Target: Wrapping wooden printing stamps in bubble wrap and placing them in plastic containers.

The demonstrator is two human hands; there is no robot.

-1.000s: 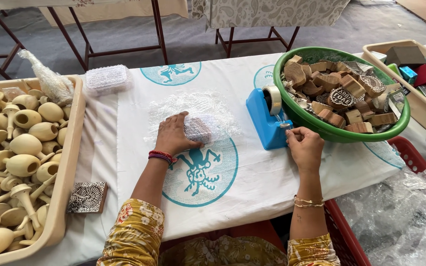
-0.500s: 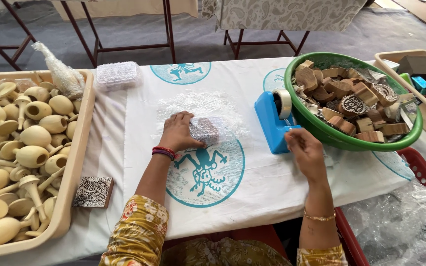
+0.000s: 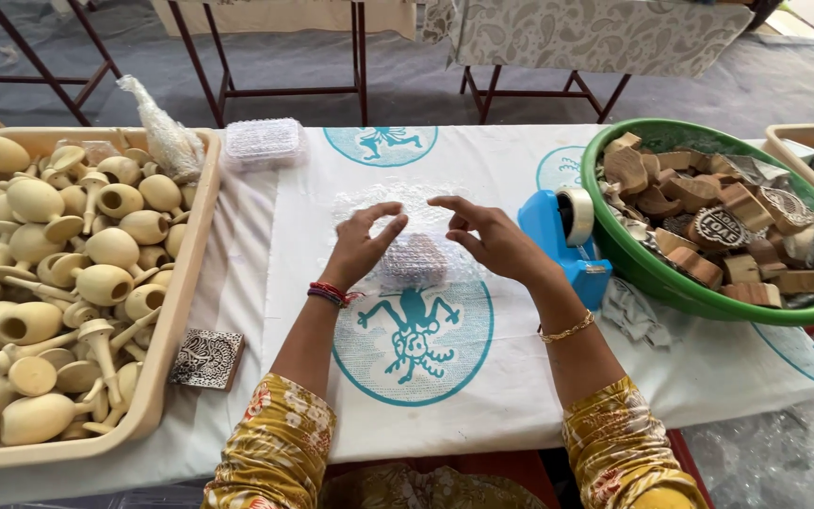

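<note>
A small block wrapped in bubble wrap (image 3: 414, 261) lies on a sheet of bubble wrap (image 3: 398, 203) spread over the white printed cloth (image 3: 482, 377). My left hand (image 3: 365, 247) hovers at the bundle's left edge, fingers spread, thumb and forefinger apart. My right hand (image 3: 487, 240) is just right of and above the bundle, fingertips pointing at my left hand. I see nothing solid between the fingers; a clear strip would not show. A blue tape dispenser (image 3: 562, 236) stands right of my right hand.
A beige tray (image 3: 181, 283) of pale wooden vessels fills the left side. A carved stamp block (image 3: 206, 358) lies beside it. At the right is a green basin (image 3: 708, 302) of wooden blocks. A wrapped packet (image 3: 263, 141) sits at the back.
My right hand left the tape dispenser and swung left to the bundle. My left hand lifted its palm off the bundle and spread its fingers. The camera view shifted left.
</note>
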